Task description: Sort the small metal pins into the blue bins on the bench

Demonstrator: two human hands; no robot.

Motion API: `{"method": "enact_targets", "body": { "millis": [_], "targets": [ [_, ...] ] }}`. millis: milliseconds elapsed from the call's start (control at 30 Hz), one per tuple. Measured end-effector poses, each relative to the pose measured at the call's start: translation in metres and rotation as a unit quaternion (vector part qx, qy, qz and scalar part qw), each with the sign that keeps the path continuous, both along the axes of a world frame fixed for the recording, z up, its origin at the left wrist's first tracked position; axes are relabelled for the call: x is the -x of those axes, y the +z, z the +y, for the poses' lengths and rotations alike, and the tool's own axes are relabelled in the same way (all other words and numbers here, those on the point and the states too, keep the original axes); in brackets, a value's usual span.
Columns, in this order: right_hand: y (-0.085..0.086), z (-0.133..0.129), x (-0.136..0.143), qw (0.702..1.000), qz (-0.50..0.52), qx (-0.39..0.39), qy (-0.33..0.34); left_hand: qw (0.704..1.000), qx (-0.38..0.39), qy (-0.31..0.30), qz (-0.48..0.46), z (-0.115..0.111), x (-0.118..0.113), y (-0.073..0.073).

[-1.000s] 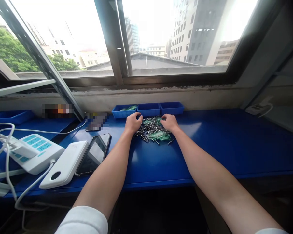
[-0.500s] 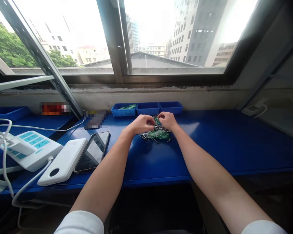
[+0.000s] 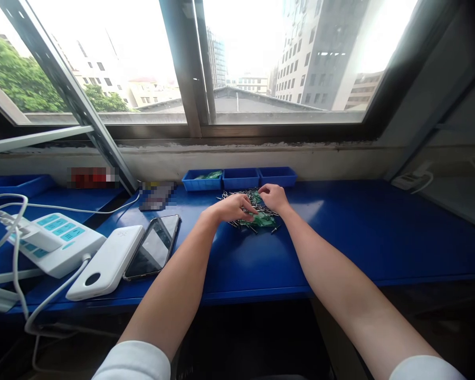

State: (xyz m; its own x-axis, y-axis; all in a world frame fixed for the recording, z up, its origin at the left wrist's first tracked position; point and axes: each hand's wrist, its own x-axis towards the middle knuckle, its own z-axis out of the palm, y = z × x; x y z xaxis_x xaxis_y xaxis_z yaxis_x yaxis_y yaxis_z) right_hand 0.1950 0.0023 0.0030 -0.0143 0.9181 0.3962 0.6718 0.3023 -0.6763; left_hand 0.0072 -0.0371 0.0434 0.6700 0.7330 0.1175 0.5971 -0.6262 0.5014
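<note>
Head cam: both hands' grip unclear, left hand (image 3: 230, 207) & right hand (image 3: 275, 197) on pin pile (image 3: 253, 214), near 3 blue trays (image 3: 240, 178).

Glossy deep-blue worktop (image 3: 340, 237); three matching blue plastic trays (image 3: 240, 178), the leftmost with pale green contents. Heap of dull silver-grey metal pins (image 3: 243, 203) mixed with translucent green plastic bags (image 3: 261, 219). White power strip (image 3: 59, 240) with turquoise socket panels; plain white power bank (image 3: 106, 261); black glossy-screened phone (image 3: 152, 247); white cables (image 3: 8, 211).
</note>
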Motion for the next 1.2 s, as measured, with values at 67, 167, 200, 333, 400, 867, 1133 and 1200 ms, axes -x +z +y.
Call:
{"method": "enact_targets", "body": {
  "millis": [67,167,200,333,400,867,1133,1200],
  "targets": [
    [0.0,-0.001,0.001,0.999,0.03,-0.007,0.01,0.998,0.015,0.007,-0.068,0.002,0.004,-0.001],
    [0.003,-0.005,0.002,0.989,0.124,-0.011,0.081,0.976,0.04,0.024,-0.212,0.007,0.007,-0.007],
    [0.005,-0.007,0.003,0.981,0.159,-0.009,0.114,0.964,0.052,0.034,-0.259,0.009,0.007,-0.009],
    [0.009,-0.013,0.008,0.955,0.211,0.016,0.209,0.913,0.082,0.105,-0.386,0.018,0.005,-0.018],
    [0.007,-0.012,0.011,0.953,0.208,0.018,0.219,0.894,0.091,0.127,-0.421,0.021,0.003,-0.02],
    [0.002,-0.008,0.02,0.969,0.189,-0.053,0.148,0.885,0.055,0.134,-0.443,0.026,0.003,-0.028],
    [0.0,-0.007,0.025,0.975,0.189,-0.027,0.111,0.865,0.031,0.185,-0.465,0.03,-0.002,-0.035],
    [0.001,-0.008,0.026,0.977,0.188,-0.024,0.098,0.867,-0.011,0.203,-0.455,0.032,-0.002,-0.039]
  ]
}}
